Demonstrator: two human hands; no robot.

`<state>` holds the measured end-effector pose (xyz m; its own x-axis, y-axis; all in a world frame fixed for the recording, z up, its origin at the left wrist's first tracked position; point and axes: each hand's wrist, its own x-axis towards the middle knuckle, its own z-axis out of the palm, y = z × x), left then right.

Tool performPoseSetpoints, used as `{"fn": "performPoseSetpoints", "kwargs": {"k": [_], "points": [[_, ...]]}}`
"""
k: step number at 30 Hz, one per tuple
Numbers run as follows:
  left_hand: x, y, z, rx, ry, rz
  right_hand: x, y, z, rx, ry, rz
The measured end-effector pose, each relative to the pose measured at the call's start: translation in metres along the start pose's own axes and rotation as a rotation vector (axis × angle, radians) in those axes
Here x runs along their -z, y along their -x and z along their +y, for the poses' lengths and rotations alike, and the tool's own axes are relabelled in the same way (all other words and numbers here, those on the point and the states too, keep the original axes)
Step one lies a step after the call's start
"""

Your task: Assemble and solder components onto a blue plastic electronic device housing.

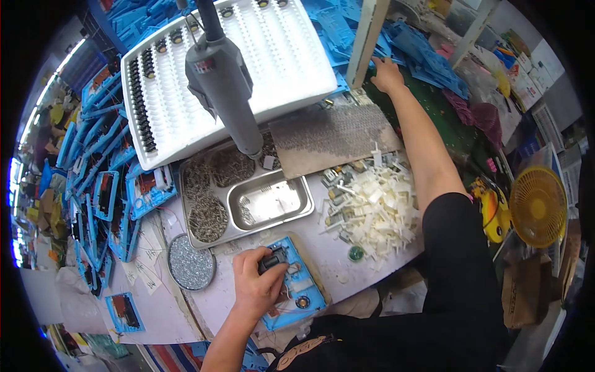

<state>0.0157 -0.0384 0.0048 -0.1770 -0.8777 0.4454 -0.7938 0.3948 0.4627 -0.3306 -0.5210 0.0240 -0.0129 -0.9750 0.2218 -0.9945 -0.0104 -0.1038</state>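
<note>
My left hand [254,286] is closed on a black block-shaped part [273,258] at the upper left of a blue plastic casing [315,299]. Inside that casing are a round dark component [302,302], a white piece and thin wires. The casing lies on the table near my body. My right arm stretches far forward, and my right hand [388,75] is beside a pale upright post [367,43], near blue plastic panels [406,53]. Its fingers look apart, with nothing visible in them; the tips are partly hard to see.
A grey electric screwdriver [220,80] hangs over a white foam tray [297,74] and a metal tray of screws [271,228]. White plastic parts [378,204] are heaped right of centre. A round dish of small metal pieces [191,263] and stacked blue casings [93,180] are at left.
</note>
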Motion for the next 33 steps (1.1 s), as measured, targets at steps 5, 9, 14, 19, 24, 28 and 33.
{"fn": "performPoseSetpoints", "kwargs": {"k": [5,9,14,19,24,28,33], "points": [[0.004,-0.001,-0.005,0.077,0.067,-0.091,-0.031,-0.021,-0.007,0.071,0.024,0.111],[0.016,-0.02,-0.001,0.159,0.121,-0.204,-0.014,-0.038,0.028,0.235,0.009,0.164],[0.017,-0.038,-0.006,0.194,0.194,-0.272,0.025,-0.069,0.141,-0.212,-0.757,-0.218],[0.005,-0.05,-0.009,0.181,0.167,-0.334,0.067,-0.035,0.214,-0.485,-1.286,0.003],[0.023,-0.023,-0.014,0.12,0.279,-0.184,0.109,0.164,0.109,-0.204,-1.704,0.213],[0.04,-0.005,-0.003,0.354,0.349,0.031,0.151,0.353,0.014,-0.229,-1.93,0.078],[0.048,0.002,0.037,0.613,1.259,0.168,0.123,0.429,-0.091,-0.026,-1.881,-0.963]]}}
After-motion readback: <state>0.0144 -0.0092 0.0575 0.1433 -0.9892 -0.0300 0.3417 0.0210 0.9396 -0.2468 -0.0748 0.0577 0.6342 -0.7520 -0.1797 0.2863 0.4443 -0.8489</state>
